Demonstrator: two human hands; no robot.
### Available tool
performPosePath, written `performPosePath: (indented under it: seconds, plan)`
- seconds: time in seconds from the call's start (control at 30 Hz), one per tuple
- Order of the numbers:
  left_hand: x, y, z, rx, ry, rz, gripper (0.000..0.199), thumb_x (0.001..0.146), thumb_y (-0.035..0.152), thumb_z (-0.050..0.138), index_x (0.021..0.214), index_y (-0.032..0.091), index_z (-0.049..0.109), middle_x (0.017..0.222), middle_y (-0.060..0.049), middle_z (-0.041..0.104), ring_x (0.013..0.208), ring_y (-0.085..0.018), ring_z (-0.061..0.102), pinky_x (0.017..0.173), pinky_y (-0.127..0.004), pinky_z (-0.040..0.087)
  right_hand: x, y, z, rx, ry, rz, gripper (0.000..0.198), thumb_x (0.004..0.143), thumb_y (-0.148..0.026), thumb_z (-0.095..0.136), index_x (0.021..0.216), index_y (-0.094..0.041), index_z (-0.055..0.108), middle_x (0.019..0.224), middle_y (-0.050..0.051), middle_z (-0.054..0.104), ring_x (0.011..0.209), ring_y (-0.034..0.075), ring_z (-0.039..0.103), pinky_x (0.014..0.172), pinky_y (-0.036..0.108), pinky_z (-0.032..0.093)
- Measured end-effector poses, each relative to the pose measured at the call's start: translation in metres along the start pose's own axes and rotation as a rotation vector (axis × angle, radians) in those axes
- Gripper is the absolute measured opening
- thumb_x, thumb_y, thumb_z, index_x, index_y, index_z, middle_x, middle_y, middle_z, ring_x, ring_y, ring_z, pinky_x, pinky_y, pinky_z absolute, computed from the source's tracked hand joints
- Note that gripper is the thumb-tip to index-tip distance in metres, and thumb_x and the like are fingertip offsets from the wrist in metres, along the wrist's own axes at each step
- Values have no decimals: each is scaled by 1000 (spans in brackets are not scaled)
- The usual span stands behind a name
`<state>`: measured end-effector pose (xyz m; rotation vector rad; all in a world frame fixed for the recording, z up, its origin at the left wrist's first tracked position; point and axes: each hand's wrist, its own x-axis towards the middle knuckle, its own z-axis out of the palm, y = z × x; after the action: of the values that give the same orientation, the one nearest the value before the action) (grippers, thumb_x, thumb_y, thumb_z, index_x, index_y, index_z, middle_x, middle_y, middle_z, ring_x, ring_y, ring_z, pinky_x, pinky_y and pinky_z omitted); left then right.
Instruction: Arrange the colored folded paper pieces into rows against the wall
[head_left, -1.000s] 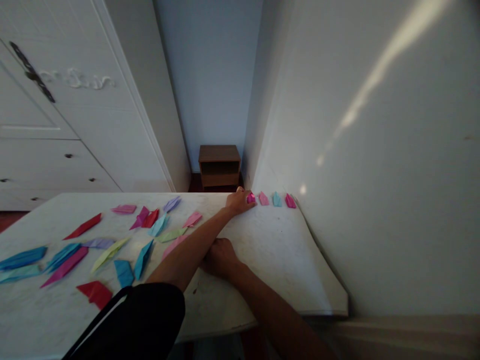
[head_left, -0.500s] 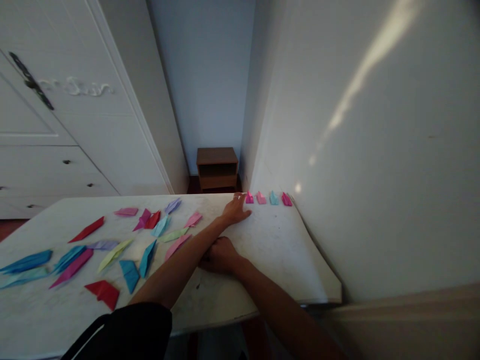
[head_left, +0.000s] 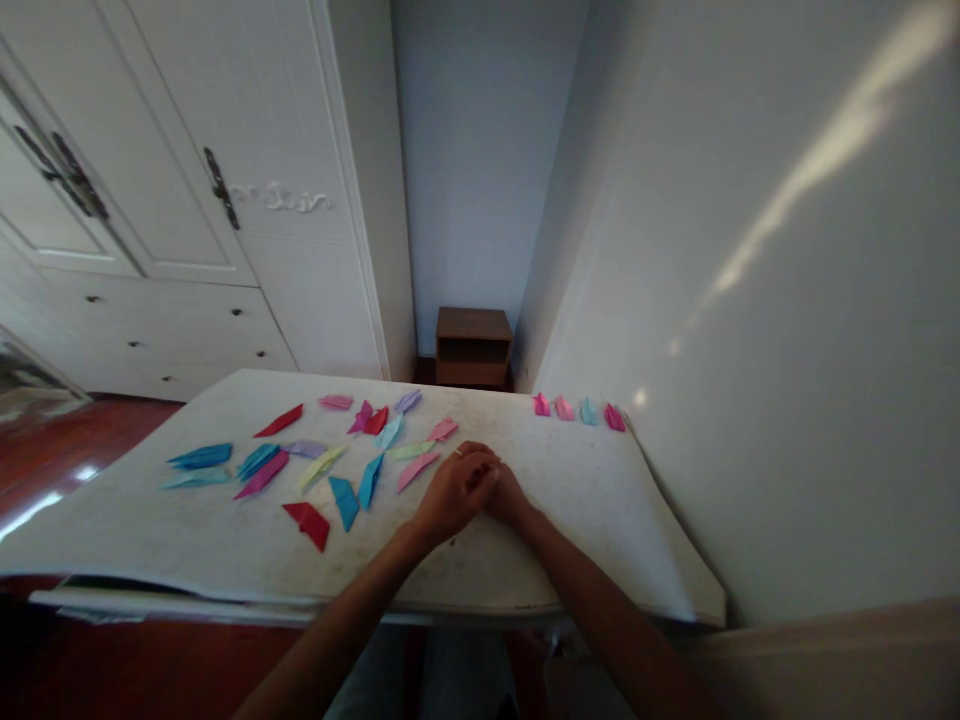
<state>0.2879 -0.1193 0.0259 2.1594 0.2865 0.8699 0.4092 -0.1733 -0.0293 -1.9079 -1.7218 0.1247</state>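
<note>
My left hand (head_left: 456, 488) and my right hand (head_left: 511, 492) meet above the middle of the white table (head_left: 577, 540). The fingers of both are closed and lie against each other; whether anything is inside them is hidden. Just left of them is a pink folded paper piece (head_left: 417, 472), with a pale green one (head_left: 412, 451) behind it. More folded papers are scattered to the left, among them a blue one (head_left: 344, 502) and a red one (head_left: 309, 524). Along the far right edge stands a row of small folded papers: magenta (head_left: 541, 405), pink (head_left: 564, 408), light blue (head_left: 589, 411) and dark pink (head_left: 614, 417).
A white wall (head_left: 787, 420) borders the table's right side. Beyond the far edge is a brown wooden cabinet (head_left: 474, 323). A white wardrobe (head_left: 307, 280) stands behind to the left, over a reddish floor (head_left: 112, 440).
My left hand has drawn back from the magenta paper at the row's left end to my right hand. The magenta paper stays in the row. The view has swung left.
</note>
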Motion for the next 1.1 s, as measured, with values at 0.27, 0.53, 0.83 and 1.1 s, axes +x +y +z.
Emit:
performPosePath:
  seconds: [0.27, 0.53, 0.83, 1.1]
  plan:
    - [-83, -15, -43, -50, -10, -246, 19, 88, 29, 55, 93, 20, 71, 80, -4, 69, 72, -17, 62, 67, -27, 47, -1, -9, -7, 73, -30, 1, 47, 92, -38, 45, 51, -16, 49, 55, -1, 51, 53, 10, 44, 55, 22, 29]
    - [-92, -24, -49, -378, 34, -417, 26, 83, 35, 59, 96, 15, 70, 76, -5, 68, 68, -16, 61, 63, -26, 46, -3, -14, -5, 152, 33, 69, 51, 91, -46, 43, 51, -18, 53, 53, 0, 53, 52, 13, 49, 57, 24, 34]
    - [-96, -29, -47, -727, 141, -378, 22, 78, 30, 60, 86, 11, 70, 70, -3, 64, 57, -10, 56, 57, -22, 44, 10, -43, 1, 201, 185, 100, 54, 92, -53, 43, 54, -17, 57, 49, -1, 49, 47, 13, 47, 50, 25, 36]
    - [-95, -33, -40, -768, 166, -394, 21, 76, 23, 56, 86, 11, 70, 70, -3, 65, 55, -10, 56, 54, -21, 45, 94, -97, 27, 151, 62, -93, 34, 93, -41, 48, 77, -17, 65, 73, 3, 63, 67, 15, 57, 67, 26, 45]
